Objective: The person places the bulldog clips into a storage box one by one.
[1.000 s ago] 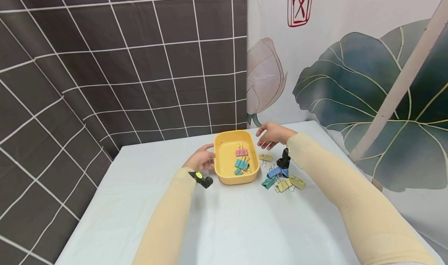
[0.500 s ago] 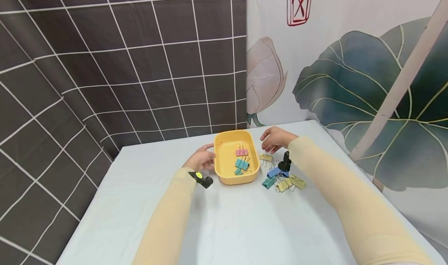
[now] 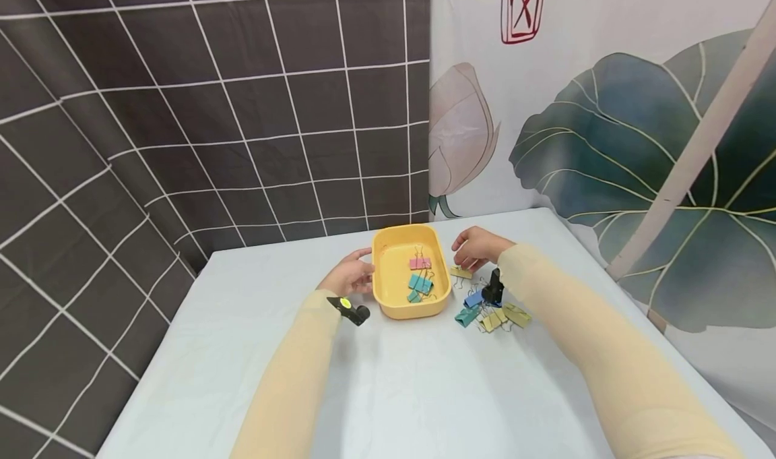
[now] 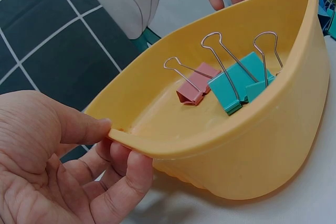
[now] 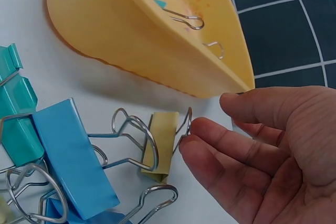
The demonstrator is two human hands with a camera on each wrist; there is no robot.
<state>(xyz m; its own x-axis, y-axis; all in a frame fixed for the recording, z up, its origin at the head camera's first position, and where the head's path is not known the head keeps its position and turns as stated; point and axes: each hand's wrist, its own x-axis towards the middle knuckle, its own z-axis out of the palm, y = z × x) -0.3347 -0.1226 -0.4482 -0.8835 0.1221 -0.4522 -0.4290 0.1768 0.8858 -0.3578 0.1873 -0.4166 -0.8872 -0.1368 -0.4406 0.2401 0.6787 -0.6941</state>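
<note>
My left hand [image 3: 349,274] pinches the rim of a yellow plastic tub [image 4: 252,166], thumb over the edge and fingers beneath it. Inside lie a pink binder clip [image 4: 197,84], a teal binder clip [image 4: 236,82] and a smaller teal one [image 3: 414,297]. To the right of the tub, my right hand [image 3: 479,246] reaches down with loosely bent fingers and a gap between thumb and forefinger. Its fingertips are right at the wire handle of a yellow binder clip [image 5: 161,142], which lies on the table beside the tub.
A small heap of binder clips lies nearer the front: a blue clip [image 5: 76,158], a teal clip [image 5: 18,108] and yellow clips [image 3: 516,315]. The white-covered table [image 3: 242,324] meets a dark gridded cloth [image 3: 273,162] behind.
My right hand has come down from beside the tub's far right corner to the lone yellow binder clip. The left hand and tub have stayed put.
</note>
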